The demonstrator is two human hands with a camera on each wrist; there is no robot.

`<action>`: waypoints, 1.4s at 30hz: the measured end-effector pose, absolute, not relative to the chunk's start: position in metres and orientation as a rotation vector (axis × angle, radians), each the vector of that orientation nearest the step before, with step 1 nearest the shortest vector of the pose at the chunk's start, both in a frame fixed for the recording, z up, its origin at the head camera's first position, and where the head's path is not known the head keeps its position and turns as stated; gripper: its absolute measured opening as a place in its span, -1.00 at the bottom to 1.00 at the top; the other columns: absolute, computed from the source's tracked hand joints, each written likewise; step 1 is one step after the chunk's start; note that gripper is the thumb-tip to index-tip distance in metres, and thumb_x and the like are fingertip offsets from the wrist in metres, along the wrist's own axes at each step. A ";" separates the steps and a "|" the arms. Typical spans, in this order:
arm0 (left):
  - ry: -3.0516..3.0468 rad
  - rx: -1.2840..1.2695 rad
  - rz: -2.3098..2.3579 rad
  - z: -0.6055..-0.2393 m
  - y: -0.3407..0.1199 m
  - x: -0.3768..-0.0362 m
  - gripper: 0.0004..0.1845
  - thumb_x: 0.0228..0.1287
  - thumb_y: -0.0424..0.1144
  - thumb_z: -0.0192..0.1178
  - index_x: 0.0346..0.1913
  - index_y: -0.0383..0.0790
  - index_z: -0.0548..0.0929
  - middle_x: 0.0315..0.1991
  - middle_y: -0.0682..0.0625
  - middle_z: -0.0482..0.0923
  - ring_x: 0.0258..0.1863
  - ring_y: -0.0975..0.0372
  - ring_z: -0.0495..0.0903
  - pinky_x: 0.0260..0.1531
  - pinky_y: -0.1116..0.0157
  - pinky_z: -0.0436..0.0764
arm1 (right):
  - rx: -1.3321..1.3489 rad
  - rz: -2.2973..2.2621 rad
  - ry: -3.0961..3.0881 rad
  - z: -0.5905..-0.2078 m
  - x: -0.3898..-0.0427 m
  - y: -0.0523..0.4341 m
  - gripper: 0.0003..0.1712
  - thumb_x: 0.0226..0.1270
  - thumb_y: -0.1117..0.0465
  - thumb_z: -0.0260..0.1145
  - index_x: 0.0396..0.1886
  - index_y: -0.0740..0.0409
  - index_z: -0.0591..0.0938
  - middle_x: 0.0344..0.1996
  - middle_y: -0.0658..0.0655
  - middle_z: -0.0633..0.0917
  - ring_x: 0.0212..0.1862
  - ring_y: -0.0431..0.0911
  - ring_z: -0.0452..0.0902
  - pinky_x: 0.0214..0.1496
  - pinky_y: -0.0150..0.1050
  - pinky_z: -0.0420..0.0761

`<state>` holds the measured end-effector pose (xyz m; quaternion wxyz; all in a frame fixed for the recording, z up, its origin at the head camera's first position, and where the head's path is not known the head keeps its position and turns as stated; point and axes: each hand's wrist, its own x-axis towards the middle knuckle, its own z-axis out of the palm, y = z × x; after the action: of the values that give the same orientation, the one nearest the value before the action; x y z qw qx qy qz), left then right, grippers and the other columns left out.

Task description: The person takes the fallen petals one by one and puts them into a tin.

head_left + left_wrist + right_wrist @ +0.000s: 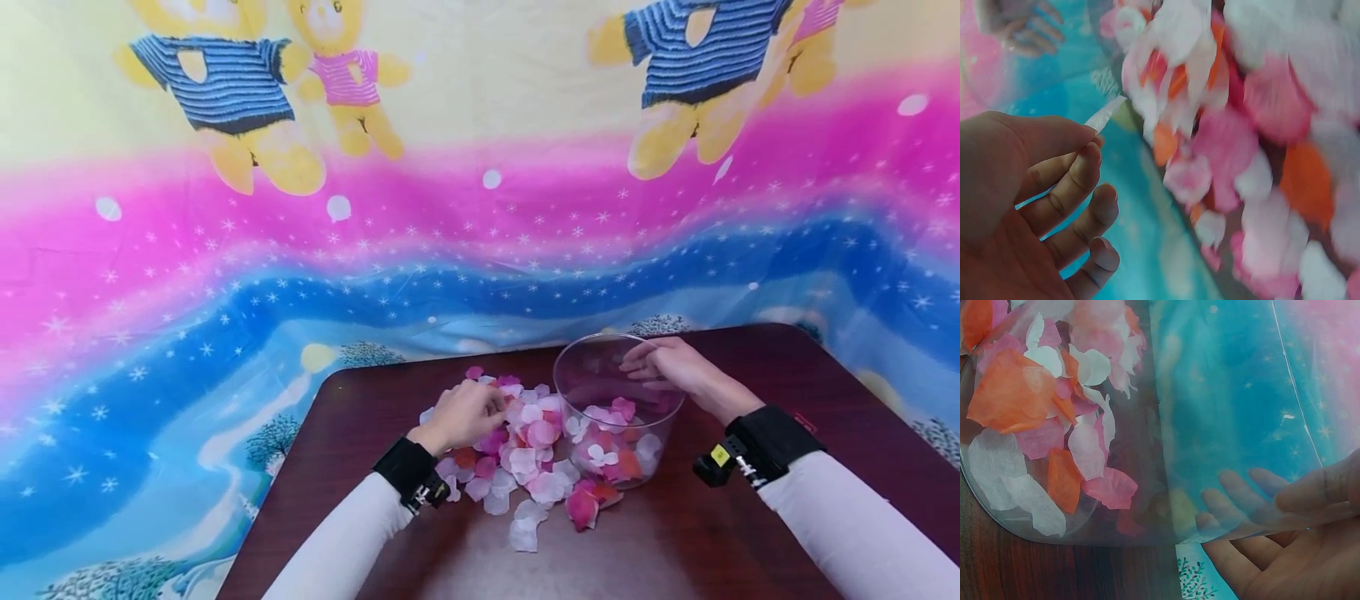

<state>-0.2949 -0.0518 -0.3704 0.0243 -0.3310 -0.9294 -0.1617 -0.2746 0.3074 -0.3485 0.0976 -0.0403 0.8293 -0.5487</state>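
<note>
In the head view, a clear plastic tub (588,377) stands on the table with pink, white and orange artificial petals (1013,394) in it. My right hand (678,368) grips its rim at the right, the wall between thumb (1319,490) and fingers, which show through the plastic in the right wrist view. To the left of the tub lies a loose heap of petals (536,433). Over this heap, my left hand (461,414) pinches a small white petal (1108,114) between thumb and index finger; the other fingers curl loosely.
The dark reddish-brown table (360,417) ends in a rounded corner at the back left. Some petals (527,529) lie scattered toward the near side. Behind the table hangs a cloth backdrop (450,217) with printed bears and snowflakes.
</note>
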 end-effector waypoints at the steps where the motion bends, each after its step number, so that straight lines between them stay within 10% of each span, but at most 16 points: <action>1: -2.864 -1.024 -0.490 -0.366 -0.056 -0.296 -0.90 0.37 -0.22 0.30 -0.25 -0.05 0.82 -0.37 0.19 0.71 -0.33 0.34 0.66 -0.42 0.30 0.60 | -0.115 -1.620 2.459 -0.349 -0.275 0.308 -0.49 0.47 0.35 -0.13 0.30 0.42 0.50 0.28 0.43 0.56 0.30 0.28 0.52 0.23 0.06 0.59; 20: -2.622 -1.295 -0.443 -0.263 -0.003 -0.277 -0.89 0.45 -0.18 0.27 -0.17 -0.03 0.79 -0.39 0.20 0.62 -0.46 0.38 0.52 -0.47 0.37 0.49 | -0.138 -1.629 2.451 -0.353 -0.275 0.306 -0.47 0.45 0.35 -0.14 0.29 0.44 0.50 0.28 0.44 0.55 0.29 0.28 0.53 0.26 0.11 0.55; 42: -2.827 -1.226 -0.373 -0.313 -0.021 -0.295 -0.90 0.40 -0.12 0.32 -0.16 -0.01 0.80 -0.38 0.23 0.68 -0.35 0.39 0.60 -0.32 0.33 0.57 | -0.129 -1.619 2.466 -0.348 -0.275 0.306 -0.45 0.39 0.38 -0.16 0.29 0.43 0.50 0.29 0.43 0.55 0.30 0.28 0.51 0.25 0.09 0.57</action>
<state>-0.2946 -0.0209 -0.3128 0.0190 -0.3949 -0.9106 -0.1203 -0.2747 0.3057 -0.3481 0.0943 -0.0434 0.8313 -0.5460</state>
